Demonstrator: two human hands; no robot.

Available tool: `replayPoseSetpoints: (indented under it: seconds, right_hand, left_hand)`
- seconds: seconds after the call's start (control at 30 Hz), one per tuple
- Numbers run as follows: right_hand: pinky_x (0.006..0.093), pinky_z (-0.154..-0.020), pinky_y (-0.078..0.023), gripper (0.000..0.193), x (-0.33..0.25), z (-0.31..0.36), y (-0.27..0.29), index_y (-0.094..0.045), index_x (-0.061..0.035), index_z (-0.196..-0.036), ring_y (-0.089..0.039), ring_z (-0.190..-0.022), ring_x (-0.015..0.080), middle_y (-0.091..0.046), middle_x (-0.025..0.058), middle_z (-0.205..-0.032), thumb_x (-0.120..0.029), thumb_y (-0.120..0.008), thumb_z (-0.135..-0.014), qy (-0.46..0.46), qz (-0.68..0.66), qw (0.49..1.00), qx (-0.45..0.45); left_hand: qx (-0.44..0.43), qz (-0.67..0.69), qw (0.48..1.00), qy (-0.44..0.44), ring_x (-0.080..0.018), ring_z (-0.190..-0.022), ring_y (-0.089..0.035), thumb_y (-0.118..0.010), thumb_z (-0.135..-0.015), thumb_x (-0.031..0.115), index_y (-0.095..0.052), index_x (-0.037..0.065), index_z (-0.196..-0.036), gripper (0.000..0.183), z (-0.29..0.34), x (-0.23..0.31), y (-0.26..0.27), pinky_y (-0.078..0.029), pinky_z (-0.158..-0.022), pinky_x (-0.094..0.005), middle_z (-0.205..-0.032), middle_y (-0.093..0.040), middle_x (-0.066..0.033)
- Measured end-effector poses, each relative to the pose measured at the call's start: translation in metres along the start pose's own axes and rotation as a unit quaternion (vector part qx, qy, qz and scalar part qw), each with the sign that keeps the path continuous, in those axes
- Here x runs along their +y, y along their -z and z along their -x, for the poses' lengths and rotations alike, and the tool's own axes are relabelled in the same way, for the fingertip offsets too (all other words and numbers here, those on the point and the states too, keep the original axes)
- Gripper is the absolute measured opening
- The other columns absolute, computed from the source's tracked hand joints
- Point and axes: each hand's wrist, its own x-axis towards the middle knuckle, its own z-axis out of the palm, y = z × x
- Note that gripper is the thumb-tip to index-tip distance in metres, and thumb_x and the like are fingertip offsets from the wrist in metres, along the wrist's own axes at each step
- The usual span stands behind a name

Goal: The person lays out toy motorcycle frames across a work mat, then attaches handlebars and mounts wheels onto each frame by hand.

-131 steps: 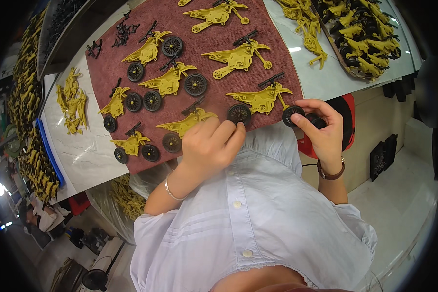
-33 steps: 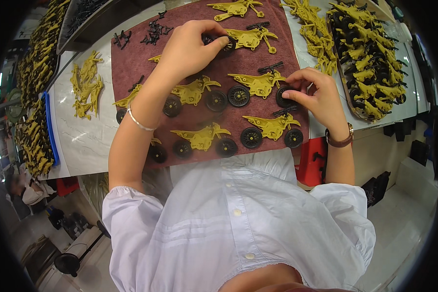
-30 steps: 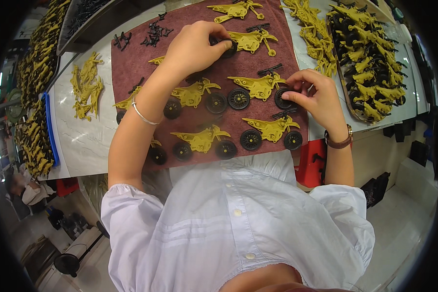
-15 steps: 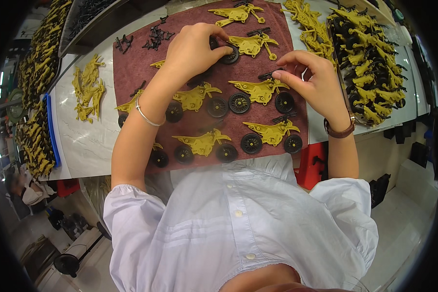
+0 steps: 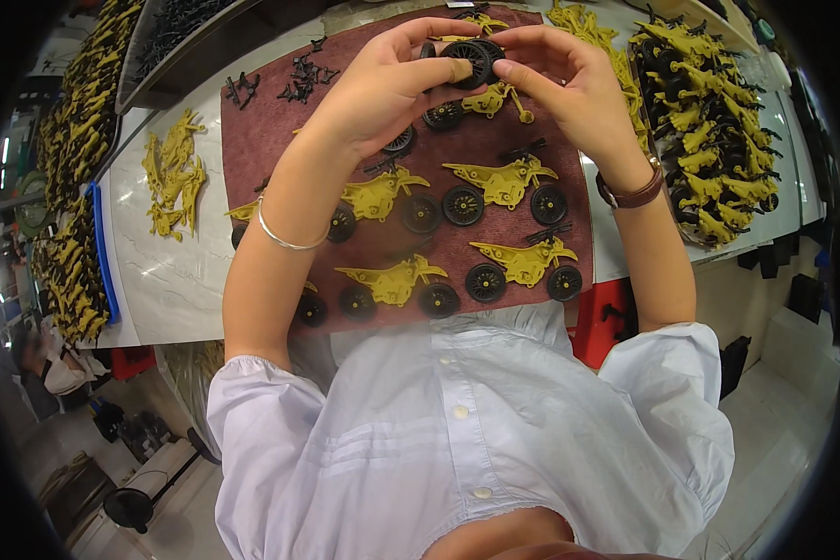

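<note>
Over the far part of the red-brown towel my two hands meet around black toy wheels (image 5: 469, 63) with spoked centres. The thumb of my left hand (image 5: 383, 84) presses on the front wheel, and another dark round piece (image 5: 427, 50) shows between its fingers. My right hand (image 5: 574, 89) pinches the wheels' right edge between thumb and fingers. Just below lies a yellow toy motorcycle body (image 5: 495, 100), partly covered by the hands, with a wheel (image 5: 443, 116) at its left end. Nearer me, a yellow motorcycle (image 5: 504, 183) has black handlebars above it and wheels beside it.
More yellow motorcycles (image 5: 392, 280) lie in rows on the towel (image 5: 261, 140). Small black parts (image 5: 306, 77) sit at its far left. Loose yellow bodies (image 5: 173, 177) lie on the left tabletop; a tray of motorcycles (image 5: 719, 140) stands right. A dark-edged bin (image 5: 182, 51) is far left.
My left hand has lifted wheels off the towel and moved away from me. My right hand has left the handlebars of a nearer motorcycle and come up to grip the wheels too.
</note>
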Motion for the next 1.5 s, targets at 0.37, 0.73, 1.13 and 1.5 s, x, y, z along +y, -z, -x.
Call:
replayPoseSetpoints:
  seconds: [0.37, 0.73, 1.13, 1.5]
  right_hand:
    - [0.0219, -0.071, -0.048, 0.018, 0.013, 0.004, 0.034, -0.069, -0.0022, -0.106, -0.061, -0.087, 0.0073, -0.068, 0.0012, -0.097, -0.009, -0.064, -0.09, 0.114, 0.205, 0.972, 0.004]
    - [0.0279, -0.065, -0.048, 0.016, 0.03, 0.013, 0.026, -0.07, -0.0034, -0.099, -0.061, -0.072, 0.0151, -0.066, 0.0065, -0.087, -0.01, -0.067, -0.085, 0.087, 0.318, 0.943, -0.055]
    - [0.0313, -0.069, -0.053, 0.018, 0.027, 0.016, 0.029, -0.068, -0.0011, -0.096, -0.067, -0.075, 0.0213, -0.068, 0.011, -0.088, -0.01, -0.07, -0.081, 0.066, 0.305, 0.949, -0.04]
    - [0.0225, -0.069, -0.051, 0.03, 0.012, -0.027, 0.016, -0.065, -0.0049, -0.115, -0.062, -0.08, 0.0079, -0.068, 0.0033, -0.097, -0.019, -0.069, -0.089, 0.062, 0.123, 0.99, 0.013]
  left_hand:
    - [0.131, -0.244, 0.961, -0.03, -0.0055, -0.078, -0.061, -0.07, -0.086, 0.007, -0.068, 0.004, -0.111, 0.025, -0.002, 0.01, 0.041, -0.049, -0.065, -0.0174, -0.093, -0.064, -0.0001]
    - [0.146, -0.486, 0.861, -0.013, -0.0083, -0.079, -0.062, -0.072, -0.085, 0.015, -0.07, 0.006, -0.107, 0.024, -0.031, 0.002, 0.057, -0.051, -0.071, -0.0232, -0.091, -0.066, -0.0016]
    - [0.156, -0.645, 0.744, -0.081, -0.0176, -0.087, -0.064, -0.073, -0.078, 0.022, -0.071, 0.007, -0.105, 0.031, -0.038, -0.005, 0.065, -0.049, -0.079, -0.0312, -0.091, -0.069, -0.0069]
    - [-0.035, -0.1, 0.993, 0.058, -0.0205, -0.115, -0.055, -0.048, -0.101, 0.025, -0.039, -0.003, -0.14, 0.049, -0.043, 0.016, 0.022, -0.044, -0.098, -0.0319, -0.127, -0.056, -0.0087]
